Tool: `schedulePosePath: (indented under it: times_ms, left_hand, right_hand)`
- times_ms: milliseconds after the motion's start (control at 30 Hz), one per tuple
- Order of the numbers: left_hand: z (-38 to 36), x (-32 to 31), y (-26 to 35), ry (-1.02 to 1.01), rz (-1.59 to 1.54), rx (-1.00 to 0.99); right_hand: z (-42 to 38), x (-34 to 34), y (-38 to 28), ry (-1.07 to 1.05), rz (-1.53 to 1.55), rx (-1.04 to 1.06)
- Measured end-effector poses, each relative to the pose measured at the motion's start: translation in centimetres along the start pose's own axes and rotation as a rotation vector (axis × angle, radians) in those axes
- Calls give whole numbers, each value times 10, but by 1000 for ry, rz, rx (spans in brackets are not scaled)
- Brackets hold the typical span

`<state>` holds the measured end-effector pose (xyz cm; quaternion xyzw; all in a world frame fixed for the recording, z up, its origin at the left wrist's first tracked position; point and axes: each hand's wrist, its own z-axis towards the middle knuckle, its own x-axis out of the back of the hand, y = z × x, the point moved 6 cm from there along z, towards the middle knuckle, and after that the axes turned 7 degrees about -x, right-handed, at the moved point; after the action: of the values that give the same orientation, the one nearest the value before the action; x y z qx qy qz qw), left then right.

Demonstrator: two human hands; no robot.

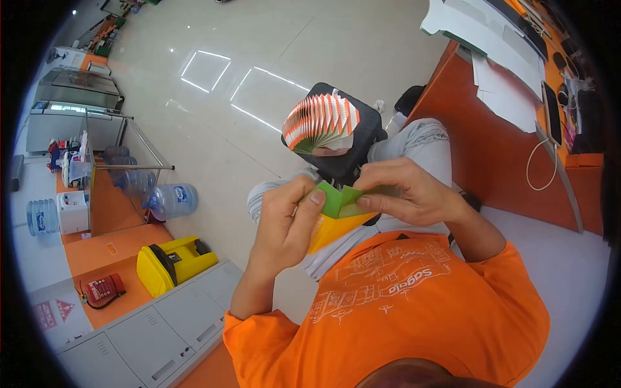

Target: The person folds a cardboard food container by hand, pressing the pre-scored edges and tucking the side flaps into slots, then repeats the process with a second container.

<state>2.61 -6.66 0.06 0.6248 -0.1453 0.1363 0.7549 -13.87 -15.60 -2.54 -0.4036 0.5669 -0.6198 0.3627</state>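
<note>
Between my hands is a small folded piece of green paper (pixel 332 199), creased down its middle so its two flaps stand up at an angle. My left hand (pixel 284 216) pinches the left flap between thumb and fingers. On the other side, my right hand (pixel 409 194) grips the right flap, thumb below and fingers curled above. A yellow-orange sheet (pixel 339 231) shows just under the green paper, over my lap. Beyond my hands, a fanned stack of folded orange-and-white paper pieces (pixel 321 121) lies on a black stool (pixel 365 116) in front of my knees.
An orange desk panel (pixel 488 139) rises at my right, with white papers (pixel 508 97) and a cable on top. To the left are water bottles (pixel 173 199), a yellow bin (pixel 169 264), a fire extinguisher (pixel 103 291) and grey cabinets (pixel 152 339). Shiny tiles cover the floor.
</note>
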Motion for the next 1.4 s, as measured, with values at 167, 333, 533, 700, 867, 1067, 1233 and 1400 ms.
schedulePosePath:
  times_ms: [167,333,533,700,867,1067,1233,1400]
  left_hand:
    - [-4,-7,-16,-27,15,194]
    - [3,-20,6,-101,154,84]
    - [5,-27,14,-158,251,37]
    - [8,-23,14,-205,236,4]
    - [13,-25,6,-327,178,-6]
    - [11,-27,1,-373,126,18]
    - [10,-27,-3,-395,156,-14]
    - [3,-11,-7,43,14,128]
  right_hand:
    - [-8,1,-7,144,-161,238]
    - [-15,-6,-23,240,-419,389]
    - [-21,-12,-25,360,-452,426]
    - [-13,-12,-7,205,-67,146]
    - [-10,-22,8,177,114,22]
    - [-8,-28,13,231,126,-11]
    - [-9,-30,17,240,140,-26]
    - [-14,-19,24,360,295,-101]
